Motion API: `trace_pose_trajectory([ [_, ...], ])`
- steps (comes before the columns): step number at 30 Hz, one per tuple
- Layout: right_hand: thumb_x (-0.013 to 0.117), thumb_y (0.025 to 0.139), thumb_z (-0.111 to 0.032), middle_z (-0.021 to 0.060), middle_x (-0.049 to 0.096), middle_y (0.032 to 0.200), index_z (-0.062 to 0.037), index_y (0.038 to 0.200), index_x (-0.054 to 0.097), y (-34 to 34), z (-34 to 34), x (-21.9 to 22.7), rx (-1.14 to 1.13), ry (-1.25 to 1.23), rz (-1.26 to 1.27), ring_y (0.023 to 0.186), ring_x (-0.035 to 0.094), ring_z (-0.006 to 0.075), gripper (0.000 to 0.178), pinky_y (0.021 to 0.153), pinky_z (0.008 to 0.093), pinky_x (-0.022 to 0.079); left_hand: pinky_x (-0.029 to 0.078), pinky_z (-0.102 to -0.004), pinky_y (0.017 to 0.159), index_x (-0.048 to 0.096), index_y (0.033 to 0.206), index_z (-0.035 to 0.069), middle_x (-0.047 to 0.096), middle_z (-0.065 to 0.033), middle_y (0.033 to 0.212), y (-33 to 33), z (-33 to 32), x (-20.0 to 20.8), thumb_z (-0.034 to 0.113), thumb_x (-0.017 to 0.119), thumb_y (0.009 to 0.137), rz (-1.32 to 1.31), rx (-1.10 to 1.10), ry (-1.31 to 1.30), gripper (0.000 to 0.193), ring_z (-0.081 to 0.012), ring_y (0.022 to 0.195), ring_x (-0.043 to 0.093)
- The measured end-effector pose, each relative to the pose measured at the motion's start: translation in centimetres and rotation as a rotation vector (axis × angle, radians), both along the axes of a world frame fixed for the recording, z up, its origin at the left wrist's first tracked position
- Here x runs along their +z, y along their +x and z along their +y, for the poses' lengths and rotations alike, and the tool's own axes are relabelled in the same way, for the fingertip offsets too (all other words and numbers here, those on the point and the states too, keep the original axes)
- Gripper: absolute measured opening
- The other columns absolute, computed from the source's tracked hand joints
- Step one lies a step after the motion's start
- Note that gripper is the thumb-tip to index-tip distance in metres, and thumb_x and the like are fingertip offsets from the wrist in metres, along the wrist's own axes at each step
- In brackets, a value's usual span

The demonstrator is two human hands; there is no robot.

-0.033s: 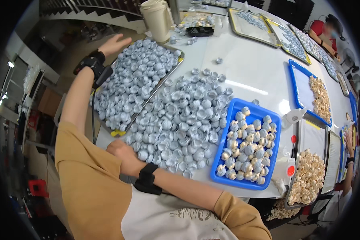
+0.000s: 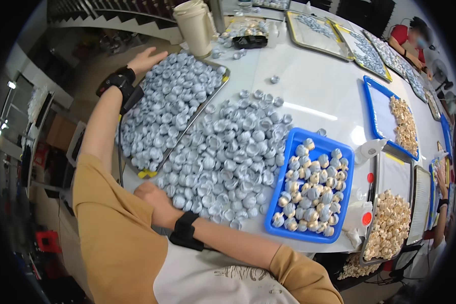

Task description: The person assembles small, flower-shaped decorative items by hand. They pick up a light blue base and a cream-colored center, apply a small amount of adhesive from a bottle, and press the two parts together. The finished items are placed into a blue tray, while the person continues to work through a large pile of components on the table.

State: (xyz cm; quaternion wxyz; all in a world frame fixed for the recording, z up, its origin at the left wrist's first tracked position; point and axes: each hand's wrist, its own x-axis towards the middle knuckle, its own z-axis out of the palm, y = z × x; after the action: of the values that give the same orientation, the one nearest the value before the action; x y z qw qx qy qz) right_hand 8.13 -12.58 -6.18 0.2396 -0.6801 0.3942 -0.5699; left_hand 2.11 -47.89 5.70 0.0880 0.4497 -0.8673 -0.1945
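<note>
Counter (image 2: 319, 96), white and broad, carries everything, and the largest mass on it is the loose heap of grey-blue shells (image 2: 228, 157) spread across its middle, running from the person's near edge out toward the far side.

Just left of that heap lies the long metal tray (image 2: 224, 77), piled with the same grey-blue pieces. Its long axis slants from the near left, where a yellow tab shows at its corner, up and away to the far right. Tray and heap sit side by side, their contents nearly touching along the tray's right rim.

Right of the heap stands the blue tray (image 2: 295, 138), holding grey and cream pieces in rough rows. Beyond it are further trays with cream shells (image 2: 390, 223), and a pale tub (image 2: 195, 25) stands at the far end of the metal tray.

Both arms cross the body. The right hand (image 2: 154, 200), with a black wrist strap, rests at the near left corner of the heap, fingers curled in among the pieces; whether it has closed on any of them I cannot tell. The left hand (image 2: 146, 60), also strapped, reaches far forward and lies open and flat at the far left edge of the metal tray, gripping nothing that shows.

So the heap lies directly ahead and rightward of the right hand, which is much the nearer to it, while the left hand sits along the tray's far rim, well apart from the heap.
</note>
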Motion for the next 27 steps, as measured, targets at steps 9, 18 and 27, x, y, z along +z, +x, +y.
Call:
trace_pose_trajectory([
  [9,0.049,0.089,-0.021,0.0093,0.063,0.091,-0.0038,0.098,0.059,2.5,-0.4,-1.2,0.569,0.950,-1.760,0.084,0.060,0.0224,0.022,0.072,0.0324,0.048,0.025,-0.0415,0.106,0.038,0.137,0.012,0.032,-0.0255,0.139,-8.1,-5.9,-6.7,0.065,0.049,0.079,-0.269,-0.145,0.073,0.079,-0.0377,0.133,0.024],
  [18,0.045,0.093,-0.026,0.0087,0.065,0.098,-0.0051,0.108,0.058,2.7,-1.7,-1.3,0.691,1.000,-1.975,0.082,0.062,0.0184,0.028,0.074,0.0302,0.050,0.023,-0.0515,0.104,0.040,0.134,0.013,0.031,-0.0266,0.138,-7.6,-3.1,-4.2,0.070,0.053,0.067,-0.408,-0.029,0.063,0.088,-0.0397,0.131,0.025],
  [27,0.042,0.094,-0.027,0.0107,0.064,0.102,-0.0045,0.110,0.057,1.9,-1.3,0.1,0.567,0.863,-1.837,0.087,0.062,0.0214,0.032,0.077,0.0312,0.050,0.025,-0.0497,0.105,0.033,0.138,0.021,0.018,-0.0305,0.141,-8.1,0.9,-3.0,0.065,0.059,0.060,-0.468,0.078,0.033,0.094,-0.0454,0.130,0.024],
])
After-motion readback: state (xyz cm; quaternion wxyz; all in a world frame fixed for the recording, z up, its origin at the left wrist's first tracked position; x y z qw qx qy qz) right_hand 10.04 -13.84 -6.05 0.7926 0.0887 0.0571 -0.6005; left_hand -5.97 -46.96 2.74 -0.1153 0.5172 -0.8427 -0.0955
